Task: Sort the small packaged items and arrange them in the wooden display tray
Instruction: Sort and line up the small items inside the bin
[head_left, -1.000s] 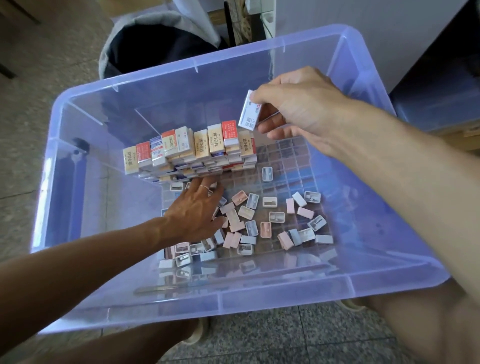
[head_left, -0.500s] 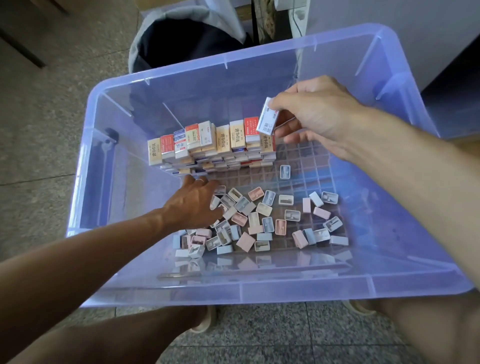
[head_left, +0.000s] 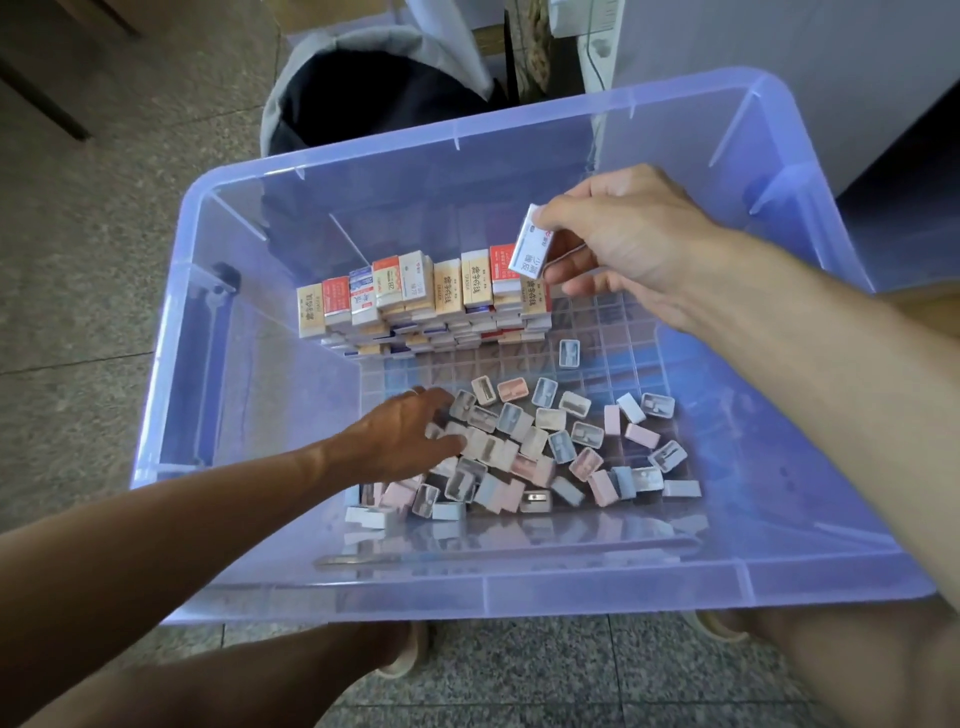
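Observation:
A clear blue plastic bin (head_left: 363, 592) holds stacked boxed erasers (head_left: 415, 304) in a row at the back and a loose pile of small pastel sharpeners (head_left: 550, 452) on its gridded floor. My right hand (head_left: 618, 234) pinches one white eraser box (head_left: 532, 241) above the right end of the stacks. My left hand (head_left: 405, 436) reaches down into the left side of the sharpener pile, its fingers spread and touching the pieces. No wooden tray is in view.
The bin sits on a speckled stone floor. A dark bag with a grey rim (head_left: 374, 88) stands behind the bin. A white cabinet (head_left: 779, 52) is at the back right. My legs and sandals (head_left: 405, 654) show below the bin's near wall.
My left hand has slid from the foot of the eraser stacks down into the sharpener pile, pushing pieces together. My right hand keeps the eraser box near the stack's right end.

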